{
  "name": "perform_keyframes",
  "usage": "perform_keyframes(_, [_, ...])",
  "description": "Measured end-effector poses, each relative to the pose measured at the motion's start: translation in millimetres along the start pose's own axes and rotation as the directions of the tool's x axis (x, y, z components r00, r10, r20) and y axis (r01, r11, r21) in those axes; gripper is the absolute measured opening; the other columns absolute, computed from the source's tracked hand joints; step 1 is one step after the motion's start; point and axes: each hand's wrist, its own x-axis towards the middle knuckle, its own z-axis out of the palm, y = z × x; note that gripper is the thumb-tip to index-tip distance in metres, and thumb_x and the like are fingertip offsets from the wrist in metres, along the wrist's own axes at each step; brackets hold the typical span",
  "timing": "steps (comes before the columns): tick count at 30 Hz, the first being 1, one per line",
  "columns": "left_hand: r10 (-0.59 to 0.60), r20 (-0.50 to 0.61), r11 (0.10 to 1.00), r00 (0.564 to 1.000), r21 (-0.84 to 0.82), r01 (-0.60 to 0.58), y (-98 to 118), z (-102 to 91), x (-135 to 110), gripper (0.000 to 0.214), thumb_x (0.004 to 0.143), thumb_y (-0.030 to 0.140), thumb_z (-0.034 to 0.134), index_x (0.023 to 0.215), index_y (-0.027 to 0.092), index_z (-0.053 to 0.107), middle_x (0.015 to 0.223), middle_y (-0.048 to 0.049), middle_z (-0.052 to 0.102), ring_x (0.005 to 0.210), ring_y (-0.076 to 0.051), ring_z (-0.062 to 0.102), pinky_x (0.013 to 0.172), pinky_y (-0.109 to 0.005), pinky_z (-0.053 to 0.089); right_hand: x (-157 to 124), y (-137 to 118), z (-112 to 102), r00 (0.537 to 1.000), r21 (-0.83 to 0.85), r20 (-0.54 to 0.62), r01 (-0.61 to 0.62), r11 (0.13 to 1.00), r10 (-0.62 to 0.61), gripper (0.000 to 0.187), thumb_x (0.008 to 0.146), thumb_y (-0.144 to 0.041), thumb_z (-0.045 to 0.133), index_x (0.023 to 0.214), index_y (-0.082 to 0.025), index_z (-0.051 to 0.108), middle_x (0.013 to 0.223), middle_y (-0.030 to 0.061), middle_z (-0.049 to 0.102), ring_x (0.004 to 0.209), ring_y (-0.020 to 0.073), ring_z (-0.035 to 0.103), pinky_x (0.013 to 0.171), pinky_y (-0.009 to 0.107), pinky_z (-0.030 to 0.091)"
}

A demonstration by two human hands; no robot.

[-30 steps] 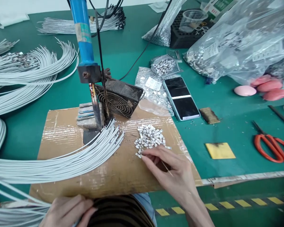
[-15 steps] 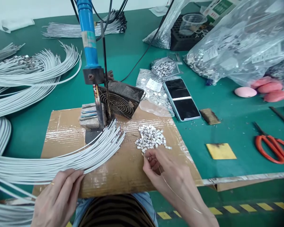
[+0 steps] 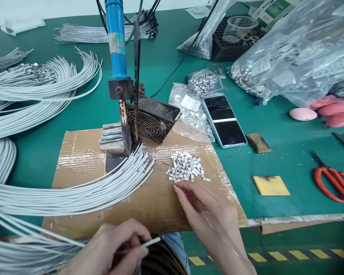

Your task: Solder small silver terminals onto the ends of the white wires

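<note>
My left hand [image 3: 114, 248] is closed on a white cable [image 3: 153, 241], pinching it close to its dark-tipped end, low over the cardboard's front edge. My right hand [image 3: 209, 215] rests on the cardboard [image 3: 149, 208] just in front of a pile of small metal terminals [image 3: 186, 167]. Its thumb and forefinger are together; a thin, shiny strand of solder wire [image 3: 222, 238] runs from inside the hand back along the wrist. Whether a terminal is also between the fingertips is hard to see. A bundle of white cables [image 3: 83, 198] lies across the cardboard, left of the pile.
A blue-handled soldering iron [image 3: 116, 49] stands upright in a clamp, tip downward, beside a small black fan [image 3: 153, 118]. To the right lie a phone [image 3: 225, 121], a yellow sponge [image 3: 271, 185] and red scissors [image 3: 331, 183]. Bags of metal parts [image 3: 275, 68] stand behind.
My left hand has left the cable bundle, moved right and nearer to me, and now has one cable end in its fingers. My right hand stays by the terminals, its fingertips barely shifted.
</note>
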Motion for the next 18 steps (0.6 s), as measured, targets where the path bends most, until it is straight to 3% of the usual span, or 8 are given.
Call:
perform_keyframes(2, [-0.171,-0.028,0.943,0.985,-0.294,0.155,7.7,8.3,17.4,0.036,0.102,0.049,0.057,0.085,0.022,0.074,0.063,0.0010,0.062,0.056,-0.014,0.052,0.052,-0.021,0.040,-2.3,-7.4,2.3,0.992,0.171,0.035,-0.122,0.978,0.118,0.008,0.097,-0.019,0.069,0.094,-0.023,0.077,0.082,0.0011,0.077,0.066,0.0144,0.071,0.063,0.021,0.057])
perform_keyframes(6, [-0.330,-0.006,0.734,0.944,-0.631,0.252,5.6,10.6,33.9,0.038,0.096,0.054,0.068,0.084,0.018,0.071,0.065,0.0036,0.053,0.053,-0.009,0.030,0.049,-0.021,0.025,-3.7,-28.1,11.2,0.951,0.478,0.189,-0.308,0.823,0.246,0.010,0.092,-0.021,0.075,0.086,-0.025,0.082,0.072,-0.0007,0.073,0.059,0.0121,0.063,0.053,0.019,0.051])
perform_keyframes(11, [-0.366,-0.010,0.623,0.930,-0.745,0.237,4.6,4.1,34.0,0.037,0.094,0.052,0.073,0.082,0.017,0.072,0.063,0.0067,0.044,0.054,-0.008,0.019,0.048,-0.022,0.015,1.3,-45.7,21.8,0.912,0.615,0.335,-0.401,0.679,0.235,0.016,0.091,-0.020,0.074,0.093,-0.029,0.088,0.073,0.0005,0.074,0.063,0.0118,0.066,0.055,0.017,0.050])
perform_keyframes(18, [-0.356,-0.099,0.649,0.929,-0.742,0.169,6.4,8.7,35.4,0.039,0.091,0.051,0.076,0.075,0.019,0.064,0.060,0.0098,0.034,0.054,-0.010,0.016,0.048,-0.022,0.020,5.1,-57.4,21.1,0.878,0.622,0.386,-0.474,0.624,0.283,0.016,0.091,-0.022,0.074,0.094,-0.027,0.089,0.072,0.0019,0.071,0.062,0.0132,0.062,0.055,0.021,0.047])
